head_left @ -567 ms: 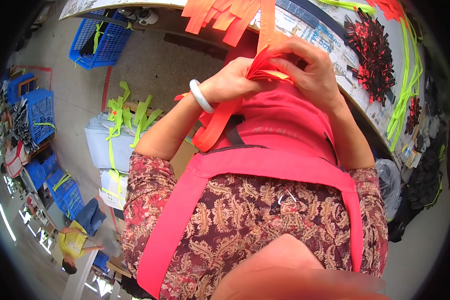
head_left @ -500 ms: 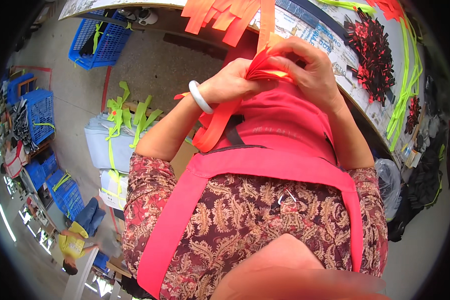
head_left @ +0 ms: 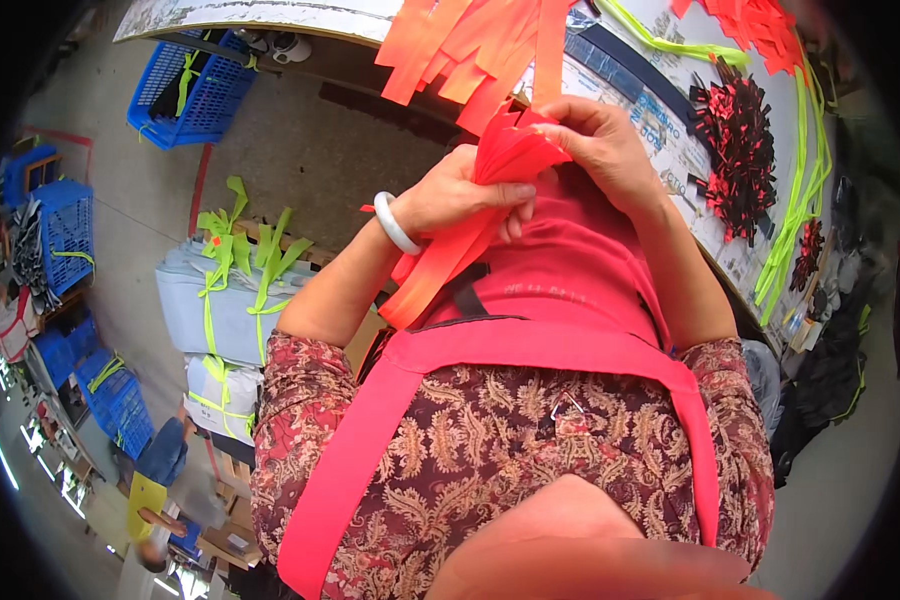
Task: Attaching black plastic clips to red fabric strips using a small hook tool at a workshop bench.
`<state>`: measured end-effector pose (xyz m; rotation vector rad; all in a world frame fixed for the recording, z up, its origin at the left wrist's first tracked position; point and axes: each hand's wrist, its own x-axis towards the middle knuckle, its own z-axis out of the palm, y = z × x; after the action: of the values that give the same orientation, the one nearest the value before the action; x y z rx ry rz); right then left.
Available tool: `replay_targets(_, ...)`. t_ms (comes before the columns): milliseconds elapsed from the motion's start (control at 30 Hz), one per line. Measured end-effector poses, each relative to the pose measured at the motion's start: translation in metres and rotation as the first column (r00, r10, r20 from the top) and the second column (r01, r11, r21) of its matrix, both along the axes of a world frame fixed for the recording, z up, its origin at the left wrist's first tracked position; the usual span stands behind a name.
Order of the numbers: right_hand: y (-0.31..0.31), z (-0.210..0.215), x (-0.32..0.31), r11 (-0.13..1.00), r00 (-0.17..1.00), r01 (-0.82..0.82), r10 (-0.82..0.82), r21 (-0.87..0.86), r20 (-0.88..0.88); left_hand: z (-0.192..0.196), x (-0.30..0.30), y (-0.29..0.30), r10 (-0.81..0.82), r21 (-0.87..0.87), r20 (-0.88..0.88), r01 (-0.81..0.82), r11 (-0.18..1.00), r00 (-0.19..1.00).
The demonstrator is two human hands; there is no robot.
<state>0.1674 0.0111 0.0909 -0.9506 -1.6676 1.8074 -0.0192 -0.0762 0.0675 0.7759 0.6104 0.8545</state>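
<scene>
Blue plastic crate [head_left: 185, 90] on the floor by the worktable's [head_left: 270, 15] left end has a neon yellow-green strap [head_left: 183, 80] draped in it; more blue crates [head_left: 65, 230] further left, contents too small to tell. The bundle of orange-red strips [head_left: 500, 165] sits just off the table's near edge. Left hand [head_left: 460, 195] is wrapped around it, fingers curled tight; right hand [head_left: 600, 145] pinches its top, fingertips pressed together.
</scene>
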Motion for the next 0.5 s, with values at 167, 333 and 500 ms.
replay_targets(167, 0.003, 0.0, 0.021, 0.984, 0.988, -0.153, 0.155, -0.094, 0.014, 0.001, 0.025, -0.006, 0.014, -0.042, -0.076, -0.017, 0.999, 0.997)
replay_targets(333, 0.048, 0.058, -0.011, 0.818, 0.958, -0.187, 0.03, 0.544, 0.284, 0.007, 0.022, -0.011, 0.177, 0.034, -0.02, -0.176, 0.984, 0.984)
replay_targets(500, 0.181, 0.078, -0.085, 0.272, 0.942, -0.182, -0.227, 0.945, 0.247, 0.025, 0.024, -0.026, 0.352, 0.118, 0.018, -0.352, 0.929, 0.936)
